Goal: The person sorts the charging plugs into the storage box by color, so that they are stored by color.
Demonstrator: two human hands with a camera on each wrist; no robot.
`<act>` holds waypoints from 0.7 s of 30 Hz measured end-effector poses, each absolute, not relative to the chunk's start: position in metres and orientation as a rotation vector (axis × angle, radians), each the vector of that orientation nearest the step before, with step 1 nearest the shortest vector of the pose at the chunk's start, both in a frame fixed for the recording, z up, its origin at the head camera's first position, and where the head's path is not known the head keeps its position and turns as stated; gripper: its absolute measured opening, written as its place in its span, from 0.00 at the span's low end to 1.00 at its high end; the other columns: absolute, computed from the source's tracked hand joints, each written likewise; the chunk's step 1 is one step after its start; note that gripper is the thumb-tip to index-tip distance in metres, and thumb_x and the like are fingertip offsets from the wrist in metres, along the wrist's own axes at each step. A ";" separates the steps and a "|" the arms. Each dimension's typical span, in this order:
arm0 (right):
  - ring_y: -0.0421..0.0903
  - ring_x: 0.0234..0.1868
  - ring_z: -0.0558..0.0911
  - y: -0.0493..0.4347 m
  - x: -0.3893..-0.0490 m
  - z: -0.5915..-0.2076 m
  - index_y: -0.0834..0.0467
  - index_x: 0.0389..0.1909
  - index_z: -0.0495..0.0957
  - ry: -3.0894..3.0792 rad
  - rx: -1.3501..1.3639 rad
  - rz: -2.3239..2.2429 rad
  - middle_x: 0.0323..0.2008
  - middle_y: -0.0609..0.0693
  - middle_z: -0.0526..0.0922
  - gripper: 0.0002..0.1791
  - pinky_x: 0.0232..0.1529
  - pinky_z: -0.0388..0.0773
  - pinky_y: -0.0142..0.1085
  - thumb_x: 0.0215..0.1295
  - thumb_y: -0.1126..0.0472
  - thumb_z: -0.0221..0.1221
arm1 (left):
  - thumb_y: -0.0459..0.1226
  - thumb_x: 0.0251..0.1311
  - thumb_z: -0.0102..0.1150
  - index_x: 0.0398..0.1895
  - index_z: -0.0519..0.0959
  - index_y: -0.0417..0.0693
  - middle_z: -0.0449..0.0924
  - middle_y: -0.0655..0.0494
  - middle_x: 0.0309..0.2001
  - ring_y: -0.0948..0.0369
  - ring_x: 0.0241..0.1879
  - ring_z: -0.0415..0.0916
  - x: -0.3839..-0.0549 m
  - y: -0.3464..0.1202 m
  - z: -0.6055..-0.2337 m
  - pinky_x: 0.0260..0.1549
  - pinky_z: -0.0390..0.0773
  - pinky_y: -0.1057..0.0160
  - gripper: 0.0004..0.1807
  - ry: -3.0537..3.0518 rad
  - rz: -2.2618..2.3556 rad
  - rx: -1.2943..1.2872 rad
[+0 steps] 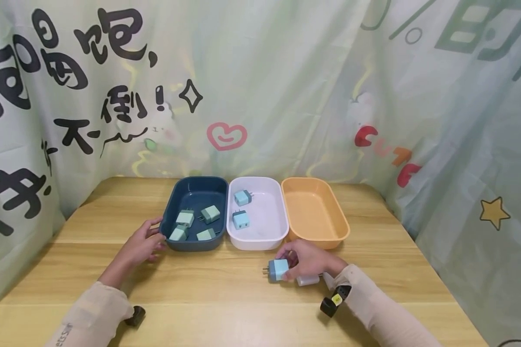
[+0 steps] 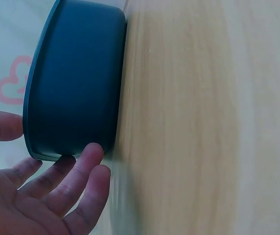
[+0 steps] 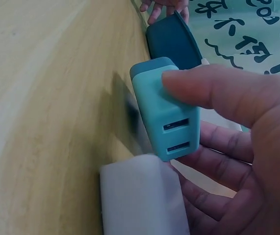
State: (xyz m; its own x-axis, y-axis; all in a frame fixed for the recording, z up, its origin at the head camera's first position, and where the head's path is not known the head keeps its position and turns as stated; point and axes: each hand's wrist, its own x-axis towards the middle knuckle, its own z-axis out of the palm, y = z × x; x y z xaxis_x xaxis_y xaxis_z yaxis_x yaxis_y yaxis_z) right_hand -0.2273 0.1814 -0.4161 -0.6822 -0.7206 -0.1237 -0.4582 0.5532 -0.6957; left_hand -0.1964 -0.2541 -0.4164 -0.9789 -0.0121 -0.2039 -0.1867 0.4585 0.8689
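Between thumb and fingers, my right hand (image 1: 310, 259) pinches a light blue USB charger (image 1: 279, 270) just above the table, its prongs pointing left. Two USB ports show on that charger (image 3: 166, 112) in the right wrist view. Under the same hand lies a white block-shaped charger (image 1: 308, 279), partly hidden by the palm. My left hand (image 1: 142, 243) touches the near left corner of a dark blue tray (image 1: 195, 246) with loosely extended fingers. Several pale green chargers (image 1: 185, 218) lie inside that tray. The white tray (image 1: 260, 243) holds two light blue chargers (image 1: 240, 220).
An orange tray (image 1: 317, 212) stands right of the white one, the three side by side at the back of the wooden table (image 1: 208, 308). A printed curtain (image 1: 278, 86) hangs behind and along both sides. Part of a black cable (image 1: 514, 341) shows at the lower right.
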 end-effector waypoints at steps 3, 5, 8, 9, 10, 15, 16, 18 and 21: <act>0.39 0.33 0.80 0.181 -0.228 -0.416 0.59 0.45 0.80 2.380 -0.980 -0.942 0.36 0.42 0.81 0.21 0.38 0.78 0.34 0.50 0.60 0.73 | 0.39 0.70 0.44 0.77 0.45 0.46 0.55 0.29 0.69 0.43 0.51 0.74 -0.196 -0.254 -0.416 0.37 0.79 0.56 0.35 2.538 1.542 -0.169; 0.40 0.33 0.80 0.182 -0.228 -0.416 0.60 0.44 0.80 2.375 -0.989 -0.957 0.36 0.43 0.81 0.20 0.39 0.78 0.34 0.50 0.59 0.72 | 0.38 0.70 0.43 0.77 0.45 0.46 0.55 0.29 0.69 0.44 0.51 0.74 -0.196 -0.254 -0.416 0.37 0.79 0.56 0.35 2.538 1.543 -0.169; 0.41 0.33 0.80 0.181 -0.228 -0.415 0.59 0.45 0.80 2.374 -0.958 -0.976 0.37 0.44 0.81 0.19 0.36 0.78 0.34 0.52 0.59 0.72 | 0.38 0.71 0.43 0.77 0.45 0.46 0.55 0.29 0.69 0.44 0.51 0.74 -0.196 -0.253 -0.416 0.37 0.79 0.56 0.35 2.536 1.542 -0.180; 0.41 0.33 0.80 0.181 -0.228 -0.414 0.59 0.45 0.80 2.371 -0.943 -0.986 0.37 0.45 0.82 0.19 0.35 0.78 0.34 0.52 0.59 0.71 | 0.38 0.71 0.43 0.77 0.45 0.46 0.55 0.29 0.69 0.44 0.51 0.74 -0.196 -0.253 -0.416 0.37 0.79 0.56 0.35 2.535 1.541 -0.185; 0.42 0.32 0.80 0.181 -0.228 -0.414 0.59 0.45 0.81 2.368 -0.928 -0.994 0.36 0.45 0.82 0.19 0.34 0.78 0.34 0.52 0.59 0.71 | 0.38 0.71 0.43 0.77 0.45 0.46 0.55 0.29 0.69 0.44 0.51 0.74 -0.196 -0.253 -0.416 0.37 0.79 0.56 0.35 2.535 1.540 -0.188; 0.41 0.30 0.81 0.182 -0.228 -0.412 0.59 0.45 0.80 2.339 -0.891 -1.028 0.35 0.46 0.82 0.19 0.30 0.78 0.34 0.53 0.59 0.71 | 0.38 0.70 0.43 0.77 0.45 0.46 0.55 0.29 0.69 0.43 0.52 0.74 -0.197 -0.252 -0.416 0.38 0.79 0.55 0.35 2.534 1.535 -0.198; 0.41 0.30 0.80 0.181 -0.229 -0.411 0.59 0.45 0.80 2.335 -0.898 -1.032 0.35 0.46 0.82 0.19 0.30 0.77 0.33 0.53 0.59 0.71 | 0.38 0.71 0.43 0.77 0.45 0.47 0.55 0.29 0.69 0.43 0.52 0.74 -0.197 -0.253 -0.416 0.38 0.79 0.55 0.35 2.534 1.533 -0.199; 0.41 0.28 0.79 0.180 -0.229 -0.410 0.60 0.46 0.80 2.324 -0.914 -1.049 0.33 0.47 0.82 0.19 0.28 0.76 0.32 0.53 0.60 0.71 | 0.39 0.71 0.43 0.77 0.45 0.47 0.55 0.30 0.69 0.43 0.52 0.74 -0.197 -0.253 -0.417 0.38 0.79 0.55 0.35 2.534 1.530 -0.202; 0.40 0.26 0.78 0.178 -0.229 -0.407 0.61 0.46 0.79 2.326 -0.929 -1.083 0.32 0.48 0.81 0.19 0.27 0.75 0.31 0.54 0.60 0.70 | 0.38 0.71 0.43 0.77 0.45 0.47 0.55 0.30 0.69 0.44 0.51 0.74 -0.197 -0.253 -0.417 0.38 0.79 0.55 0.35 2.538 1.532 -0.200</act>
State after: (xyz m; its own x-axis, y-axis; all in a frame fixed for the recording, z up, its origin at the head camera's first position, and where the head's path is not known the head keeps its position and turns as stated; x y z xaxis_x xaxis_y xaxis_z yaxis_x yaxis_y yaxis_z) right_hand -0.2289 0.1779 -0.4072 -0.6940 -0.7152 -0.0827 -0.3972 0.4761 -0.7846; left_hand -0.1972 -0.2529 -0.4169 -0.9765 -0.0269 -0.2137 -0.2017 0.4629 0.8632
